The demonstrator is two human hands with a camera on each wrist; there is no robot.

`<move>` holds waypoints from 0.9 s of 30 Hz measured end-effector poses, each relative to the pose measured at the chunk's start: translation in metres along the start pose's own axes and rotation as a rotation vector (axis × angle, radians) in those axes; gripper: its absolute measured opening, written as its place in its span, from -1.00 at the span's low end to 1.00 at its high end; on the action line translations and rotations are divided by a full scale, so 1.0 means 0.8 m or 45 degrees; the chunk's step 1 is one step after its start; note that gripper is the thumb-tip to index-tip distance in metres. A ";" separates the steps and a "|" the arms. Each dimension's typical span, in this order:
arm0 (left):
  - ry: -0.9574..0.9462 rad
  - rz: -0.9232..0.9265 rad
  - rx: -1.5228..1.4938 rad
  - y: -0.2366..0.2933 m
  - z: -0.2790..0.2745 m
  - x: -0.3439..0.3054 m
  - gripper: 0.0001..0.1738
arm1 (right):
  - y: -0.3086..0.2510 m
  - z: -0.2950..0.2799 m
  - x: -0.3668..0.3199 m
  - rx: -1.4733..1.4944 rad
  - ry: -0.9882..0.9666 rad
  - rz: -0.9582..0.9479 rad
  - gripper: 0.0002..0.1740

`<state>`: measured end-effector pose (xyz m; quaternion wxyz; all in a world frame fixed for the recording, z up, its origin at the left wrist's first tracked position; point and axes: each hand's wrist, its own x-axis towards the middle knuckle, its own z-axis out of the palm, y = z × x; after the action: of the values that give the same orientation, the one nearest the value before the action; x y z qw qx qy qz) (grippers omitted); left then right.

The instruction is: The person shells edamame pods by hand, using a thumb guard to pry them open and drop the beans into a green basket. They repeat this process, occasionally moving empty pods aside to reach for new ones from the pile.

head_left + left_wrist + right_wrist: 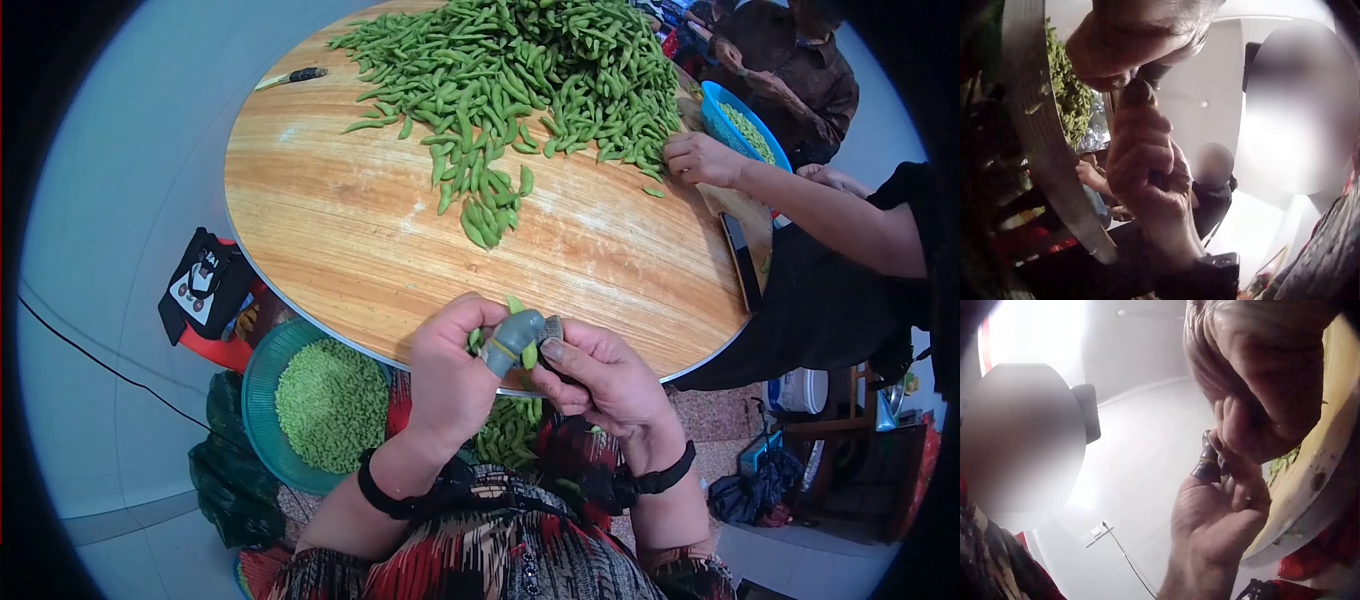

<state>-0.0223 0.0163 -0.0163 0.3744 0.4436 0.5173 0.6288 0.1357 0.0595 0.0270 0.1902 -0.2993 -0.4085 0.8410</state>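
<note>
Near the table's front edge, my left hand (450,375) grips a green soybean pod (529,354); its thumb wears a grey rubber finger cover (515,340) with a yellow band. More green shows inside its curled fingers. Facing it, my right hand (605,375) pinches at the same pod with thumb and curled forefinger, a dark grey cover (553,330) on one fingertip. In the left wrist view the hands meet tip to tip, and the pod is hidden. The right wrist view shows the covered left thumb (1206,456) against the right fingers.
A big heap of soybean pods (520,70) covers the round wooden table's (330,210) far side. Below left stands a green basin (262,400) of shelled beans. More pods (508,435) lie below my hands. At right are another person's hand (700,158), a phone (740,260) and a blue basket (715,100).
</note>
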 end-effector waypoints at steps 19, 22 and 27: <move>0.062 -0.292 -0.767 -0.006 0.017 -0.005 -0.68 | 0.019 0.022 0.031 -0.940 0.660 -0.542 -0.81; 0.043 -0.277 -0.618 -0.011 0.008 -0.002 -0.66 | 0.018 0.023 0.032 -1.216 0.725 -0.698 -0.83; -0.023 0.274 0.197 -0.015 0.006 -0.006 -0.68 | 0.002 0.031 0.034 -1.179 0.835 -0.847 -0.83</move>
<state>-0.0160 0.0155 -0.0284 0.2741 0.5296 0.5103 0.6197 0.0988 0.0594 0.0285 0.4062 -0.4489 -0.7198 0.3397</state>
